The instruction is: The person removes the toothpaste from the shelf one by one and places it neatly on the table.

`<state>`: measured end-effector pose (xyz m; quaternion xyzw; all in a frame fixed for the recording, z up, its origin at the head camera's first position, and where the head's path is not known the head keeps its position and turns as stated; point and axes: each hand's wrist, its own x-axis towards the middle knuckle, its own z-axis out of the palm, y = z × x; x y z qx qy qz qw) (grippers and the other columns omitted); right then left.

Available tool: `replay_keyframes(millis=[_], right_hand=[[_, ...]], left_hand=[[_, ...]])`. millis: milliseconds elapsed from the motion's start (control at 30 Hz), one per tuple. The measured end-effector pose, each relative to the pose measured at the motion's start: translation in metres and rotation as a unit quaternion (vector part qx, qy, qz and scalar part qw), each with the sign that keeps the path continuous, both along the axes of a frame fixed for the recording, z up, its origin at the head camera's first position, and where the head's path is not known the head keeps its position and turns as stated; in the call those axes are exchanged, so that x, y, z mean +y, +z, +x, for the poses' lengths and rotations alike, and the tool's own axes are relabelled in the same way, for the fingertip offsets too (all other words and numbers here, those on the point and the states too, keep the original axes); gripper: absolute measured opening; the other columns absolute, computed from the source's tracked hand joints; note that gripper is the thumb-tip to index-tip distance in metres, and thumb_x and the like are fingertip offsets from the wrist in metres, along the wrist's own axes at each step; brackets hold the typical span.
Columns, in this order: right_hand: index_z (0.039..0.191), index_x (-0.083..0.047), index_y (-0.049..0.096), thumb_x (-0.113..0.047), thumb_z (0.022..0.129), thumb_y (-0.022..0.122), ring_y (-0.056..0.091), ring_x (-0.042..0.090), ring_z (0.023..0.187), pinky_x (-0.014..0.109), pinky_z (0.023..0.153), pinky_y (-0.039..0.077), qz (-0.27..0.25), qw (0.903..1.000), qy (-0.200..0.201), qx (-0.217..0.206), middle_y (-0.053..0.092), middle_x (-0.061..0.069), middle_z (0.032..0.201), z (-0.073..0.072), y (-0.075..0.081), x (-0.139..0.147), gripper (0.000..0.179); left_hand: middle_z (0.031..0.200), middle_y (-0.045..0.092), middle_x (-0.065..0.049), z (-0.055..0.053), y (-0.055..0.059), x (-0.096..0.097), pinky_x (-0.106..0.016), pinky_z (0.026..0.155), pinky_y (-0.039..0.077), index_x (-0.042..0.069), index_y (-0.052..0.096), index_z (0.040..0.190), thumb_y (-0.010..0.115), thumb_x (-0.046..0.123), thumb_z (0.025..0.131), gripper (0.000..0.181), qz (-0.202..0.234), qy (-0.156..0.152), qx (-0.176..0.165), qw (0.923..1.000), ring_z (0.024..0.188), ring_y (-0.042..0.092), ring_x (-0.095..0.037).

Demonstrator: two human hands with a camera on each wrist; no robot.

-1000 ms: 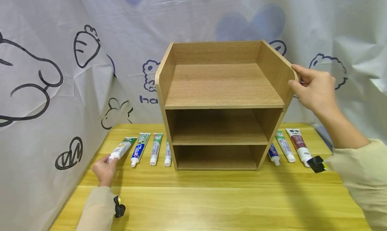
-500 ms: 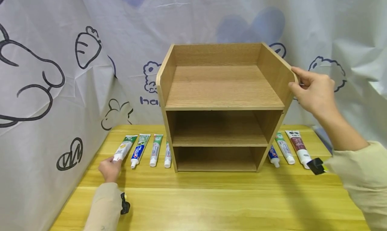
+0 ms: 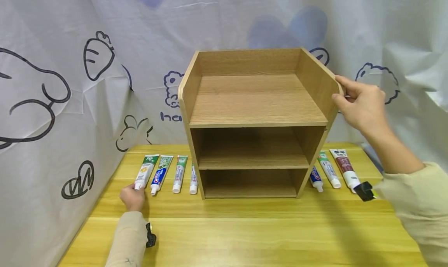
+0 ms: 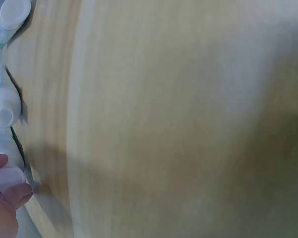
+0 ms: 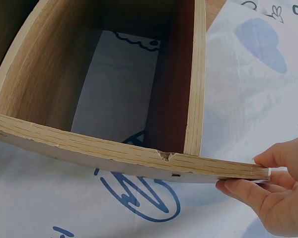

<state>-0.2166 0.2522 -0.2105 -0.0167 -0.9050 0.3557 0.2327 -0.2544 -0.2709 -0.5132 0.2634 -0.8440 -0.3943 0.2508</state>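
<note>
At the left end of the row my left hand (image 3: 133, 198) pinches the white cap end of a green-and-white toothpaste tube (image 3: 145, 171). Thumb and finger sit on either side of the round cap (image 4: 10, 177) in the left wrist view. My right hand (image 3: 364, 103) grips the upper front edge of the right side panel of a wooden shelf unit (image 3: 259, 124). In the right wrist view, its thumb and fingers lie on opposite faces of that panel (image 5: 228, 168). The shelf unit stands upright with bare shelves.
Beside the held tube lie a blue-and-green toothpaste (image 3: 161, 175) and slimmer green-and-silver tubes (image 3: 180, 174), one partly behind the shelf. Right of the shelf are a blue tube (image 3: 316, 179), a green-and-white tube (image 3: 329, 170) and a maroon-and-white tube (image 3: 344, 169). A printed cloth (image 3: 224, 18) hangs behind.
My left hand has shifted right with the green-and-white toothpaste tube, which now lies straighter and closer to its blue-and-green neighbour. My right hand keeps its grip on the shelf panel.
</note>
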Motion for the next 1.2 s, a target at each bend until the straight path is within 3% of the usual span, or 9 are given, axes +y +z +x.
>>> replay_keyframes(millis=[300, 400, 600, 767, 933, 1033, 1200], right_hand=[[0.138, -0.013, 0.043, -0.013, 0.092, 0.05, 0.056, 0.041, 0.108, -0.004, 0.052, 0.038, -0.01, 0.9999, -0.006, 0.001, 0.05, 0.028, 0.127, 0.001, -0.001, -0.001, 0.047], [0.137, -0.014, 0.044, -0.013, 0.091, 0.05, 0.056, 0.04, 0.109, -0.004, 0.053, 0.039, -0.02, 0.9997, -0.012, 0.005, 0.05, 0.026, 0.127, 0.0, -0.001, -0.001, 0.046], [0.136, -0.013, 0.046, -0.015, 0.091, 0.051, 0.055, 0.038, 0.11, -0.001, 0.06, 0.043, -0.037, 0.9992, -0.01, 0.015, 0.051, 0.024, 0.127, -0.002, -0.002, -0.001, 0.045], [0.135, -0.009, 0.048, -0.009, 0.09, 0.052, 0.054, 0.036, 0.111, 0.006, 0.072, 0.046, -0.049, 0.9969, 0.013, 0.061, 0.051, 0.023, 0.128, -0.003, -0.007, -0.004, 0.045], [0.132, -0.009, 0.05, -0.009, 0.089, 0.054, 0.056, 0.027, 0.113, 0.014, 0.084, 0.048, -0.041, 0.9887, 0.003, 0.144, 0.054, 0.015, 0.128, 0.0, -0.017, -0.009, 0.043], [0.132, -0.007, 0.05, -0.012, 0.089, 0.056, 0.05, 0.025, 0.122, 0.027, 0.099, 0.044, -0.025, 0.9813, -0.002, 0.191, 0.053, 0.013, 0.13, 0.003, -0.025, -0.012, 0.044], [0.13, -0.002, 0.052, -0.015, 0.085, 0.061, 0.03, 0.031, 0.135, 0.042, 0.115, 0.021, 0.016, 0.964, 0.017, 0.265, 0.045, 0.02, 0.136, 0.008, -0.044, -0.014, 0.048]], left_hand=[[0.106, 0.057, -0.039, 0.005, 0.01, 0.0, -0.055, 0.087, 0.044, -0.019, 0.058, 0.108, 0.053, 0.004, 0.082, 0.035, -0.03, -0.006, -0.017, 0.9994, 0.098, 0.053, -0.052], [0.116, 0.052, -0.041, 0.001, 0.02, 0.006, -0.057, 0.096, 0.039, -0.018, 0.054, 0.115, 0.051, 0.01, 0.085, 0.041, -0.043, -0.012, 0.001, 0.999, 0.11, 0.047, -0.054], [0.135, 0.037, -0.038, -0.007, 0.046, 0.022, -0.056, 0.111, 0.022, -0.012, 0.051, 0.123, 0.051, 0.015, 0.089, 0.043, -0.01, -0.044, 0.064, 0.9969, 0.131, 0.027, -0.052], [0.14, 0.033, -0.034, -0.004, 0.067, 0.041, -0.052, 0.114, 0.019, -0.01, 0.049, 0.127, 0.051, 0.015, 0.091, 0.044, 0.006, -0.098, 0.098, 0.9904, 0.135, 0.023, -0.047], [0.149, 0.02, -0.029, 0.009, 0.087, 0.069, -0.052, 0.116, 0.01, -0.006, 0.037, 0.138, 0.05, 0.022, 0.094, 0.053, 0.02, -0.183, 0.078, 0.9798, 0.14, 0.011, -0.043], [0.152, 0.011, -0.025, 0.018, 0.095, 0.083, -0.056, 0.115, 0.006, -0.002, 0.03, 0.142, 0.048, 0.028, 0.095, 0.059, -0.018, -0.238, 0.059, 0.9694, 0.141, 0.004, -0.042], [0.154, 0.004, -0.022, 0.031, 0.106, 0.1, -0.064, 0.111, 0.009, 0.0, 0.024, 0.145, 0.047, 0.032, 0.094, 0.064, -0.105, -0.301, 0.06, 0.946, 0.142, -0.001, -0.041]])
